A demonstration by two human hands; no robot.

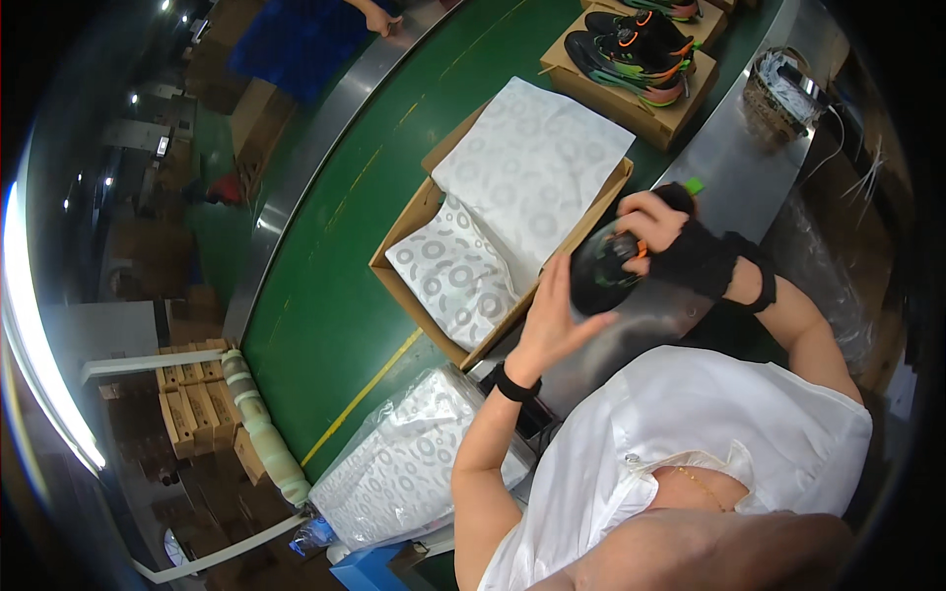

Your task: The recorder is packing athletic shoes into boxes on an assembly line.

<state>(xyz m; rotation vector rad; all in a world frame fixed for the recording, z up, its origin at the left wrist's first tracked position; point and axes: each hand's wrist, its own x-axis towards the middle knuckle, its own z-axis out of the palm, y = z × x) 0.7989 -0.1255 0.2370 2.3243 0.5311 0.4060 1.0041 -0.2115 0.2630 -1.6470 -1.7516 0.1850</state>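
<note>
My right hand, in a black wrist covering, is closed round the upper part of a black shoe with a green tab and orange details. My left hand is open beside the shoe's toe, thumb stretched out and fingers extended. Whether it touches the shoe I cannot tell. Just left of both hands lies an open cardboard box, lined with white patterned paper. One paper flap stands over its far side, and another part covers the near end. The paper hides what lies inside the box.
Several shoes stand on cardboard boxes farther along the green conveyor. A plastic-wrapped stack of patterned paper lies near my left arm. On the metal edge sits a basket. Another person's hand shows across the conveyor.
</note>
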